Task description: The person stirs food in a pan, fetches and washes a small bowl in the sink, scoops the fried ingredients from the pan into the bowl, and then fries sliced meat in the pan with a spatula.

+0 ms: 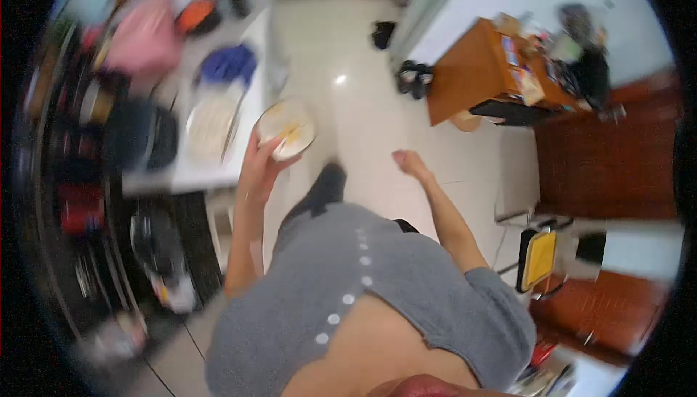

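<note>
A round white bowl (288,130) with something yellowish inside is held up by my left hand (267,159), fingers under its side and the thumb over the rim. It is beside the right edge of a white table (247,136). My right hand (411,163) hangs in front of me over the floor, its fingers curled together; whether anything small is inside them is hidden. On the table near the bowl are a pale, flat round item (211,125) and a crumpled blue cloth or bag (229,64).
A pink bag (145,38) and a dark container (141,136) lie at left. Tiled floor (370,99) runs ahead. At right stand a cluttered wooden cabinet (465,67), dark shoes (415,79), a brown door (606,157) and a yellow-backed chair (539,260).
</note>
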{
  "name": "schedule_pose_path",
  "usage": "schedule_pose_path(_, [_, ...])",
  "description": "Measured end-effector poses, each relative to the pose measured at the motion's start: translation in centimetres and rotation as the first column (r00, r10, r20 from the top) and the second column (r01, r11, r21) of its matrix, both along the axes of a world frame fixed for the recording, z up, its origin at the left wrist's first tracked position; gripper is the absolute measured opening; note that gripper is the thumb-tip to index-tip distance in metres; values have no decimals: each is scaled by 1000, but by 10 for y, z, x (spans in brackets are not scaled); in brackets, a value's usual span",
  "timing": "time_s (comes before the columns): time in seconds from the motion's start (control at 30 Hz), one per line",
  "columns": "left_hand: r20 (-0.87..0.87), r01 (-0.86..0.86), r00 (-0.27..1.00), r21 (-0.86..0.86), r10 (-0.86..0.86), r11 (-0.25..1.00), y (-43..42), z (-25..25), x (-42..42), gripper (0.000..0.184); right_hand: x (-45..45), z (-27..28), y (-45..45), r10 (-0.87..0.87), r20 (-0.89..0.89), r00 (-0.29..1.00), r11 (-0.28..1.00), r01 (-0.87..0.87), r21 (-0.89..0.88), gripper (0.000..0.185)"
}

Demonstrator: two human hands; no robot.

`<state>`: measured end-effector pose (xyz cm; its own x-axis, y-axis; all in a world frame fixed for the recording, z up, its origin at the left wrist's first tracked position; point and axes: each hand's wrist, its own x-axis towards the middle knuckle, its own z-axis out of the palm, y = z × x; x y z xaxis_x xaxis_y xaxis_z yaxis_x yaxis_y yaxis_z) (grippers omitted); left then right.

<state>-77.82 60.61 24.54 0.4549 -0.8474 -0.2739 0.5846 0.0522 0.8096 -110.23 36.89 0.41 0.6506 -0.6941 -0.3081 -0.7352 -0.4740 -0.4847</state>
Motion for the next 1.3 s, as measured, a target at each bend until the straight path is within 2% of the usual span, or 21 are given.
schedule_pose_path(0.1, [20, 77, 997, -20, -76, 997, -97, 10, 41, 48, -14, -27, -39, 71, -321, 944, 996, -49, 77, 26])
schedule_pose_path(0.13, [30, 87, 996, -32, -86, 996, -124, 11, 53, 46, -35, -55, -53, 217, -383, 898, 974, -174, 146, 28])
schedule_pose_path(0.17, [17, 104, 994, -29, -104, 994, -152, 11, 62, 48, -88, -148, -61, -104, -113, 988, 956, 131, 262, 30])
schedule_pose_path(0.2, [10, 96, 995, -22, -96, 995, -178, 8, 71, 50, -76, -158, -68, -78, -603, 794, 950, 243, 196, 31])
schedule_pose_path(0.23, [-3, 108, 994, -17, -108, 994, -203, 5, 77, 50, -122, -151, -81, -129, -207, 970, 868, 211, 449, 20])
schedule_pose_path(0.27, [2, 152, 988, -34, -152, 988, -229, 5, 85, 50, -165, -194, -73, -98, -185, 978, 884, 171, 435, 20])
schedule_pose_path(0.3, [-35, 205, 978, -28, -205, 978, -267, 5, 85, 50, -184, -234, -103, -598, -270, 755, 426, 585, 690, 21])
schedule_pose_path(0.37, [-112, 278, 954, 1, -277, 960, -319, 4, 99, 49, -126, -149, -134, -373, -390, 842, 597, 540, 593, 21])
schedule_pose_path(0.43, [-90, 276, 958, 31, -272, 961, -369, -3, 112, 49, -56, -28, -163, 7, -686, 728, 834, 375, 406, 22])
schedule_pose_path(0.67, [-110, 51, 993, 100, -40, 994, -530, -10, 179, 50, 67, -26, -426, -195, -74, 978, 903, 208, 376, 23])
schedule_pose_path(0.73, [-99, -85, 990, 122, 97, 989, -568, 0, 208, 50, 120, -113, -547, 138, -240, 961, 990, -131, 45, 31])
schedule_pose_path(0.77, [-77, -129, 987, 163, 143, 978, -583, 6, 220, 49, 168, -64, -587, 351, -325, 878, 913, -398, -89, 31])
schedule_pose_path(0.8, [-58, -167, 982, 205, 182, 964, -597, 10, 235, 49, 197, -100, -636, 78, -73, 994, 989, -86, -118, 42])
schedule_pose_path(0.83, [-31, -211, 974, 220, 223, 952, -610, 8, 252, 47, 242, -86, -684, 121, -90, 989, 978, -134, -160, 56])
schedule_pose_path(0.9, [-56, -280, 953, 199, 296, 939, -634, 1, 287, 47, 352, 11, -739, 4, -67, 998, 993, 4, 116, 65])
schedule_pose_path(0.97, [-47, -327, 940, 171, 339, 930, -661, -10, 321, 47, 416, -19, -813, 131, 48, 990, 971, -118, -207, 63])
schedule_pose_path(1.0, [-51, -347, 932, 171, 360, 922, -679, -12, 337, 47, 458, 47, -809, 99, -31, 995, 974, -104, -203, 58])
schedule_pose_path(1.07, [-81, -411, 903, 119, 421, 904, -710, -19, 370, 47, 505, 34, -857, 274, -55, 960, 909, -278, -310, 43])
schedule_pose_path(1.17, [-122, -398, 905, 97, 408, 912, -777, -36, 436, 48, 569, 87, -868, 241, -15, 970, 896, -229, -380, 36])
schedule_pose_path(1.23, [-102, -384, 914, 85, 392, 919, -832, -34, 481, 50, 593, 105, -884, 291, -91, 952, 887, -304, -347, 39])
schedule_pose_path(1.3, [-100, -309, 944, 67, 315, 949, -893, -25, 507, 53, 601, 58, -926, -2, 86, 996, 997, 9, -80, 48])
